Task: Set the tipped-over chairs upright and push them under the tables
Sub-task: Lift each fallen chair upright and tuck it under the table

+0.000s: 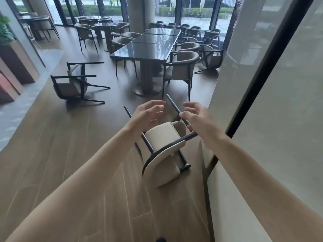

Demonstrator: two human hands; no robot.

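- A person reaches both bare arms out over a tipped-over chair point(164, 154) that lies on the wooden floor point(73, 154), close to a pale wall point(262, 119) on the right.
- This near chair is upside down and tilted — its curved cream back rests on the floor and its thin dark legs point up and away.
- The left hand point(148, 114) hangs above the chair with its fingers spread and softly bent; it holds nothing and touches nothing.
- The right hand point(195, 117) is just beside one raised chair leg point(174, 107). Its fingers are bent and its thumb sits at the leg, but one cannot tell if it is really gripping the leg or only touching it.
- A second fallen chair point(73, 84) lies on its side further off to the left, well apart from the hands, with its legs sticking out sideways.
- A third chair point(211, 60) lies tipped by the wall on the right, behind an upright chair point(181, 69).
- The upright chair stands at the near right corner of the long dark bench point(148, 49) — a shiny top on a round foot.
- More chairs stand along both sides of the long bench, and other small benches with chairs stand near the big windows point(192, 11) at the back.
- A green plant point(5, 30) in a brown box sits at the far left.
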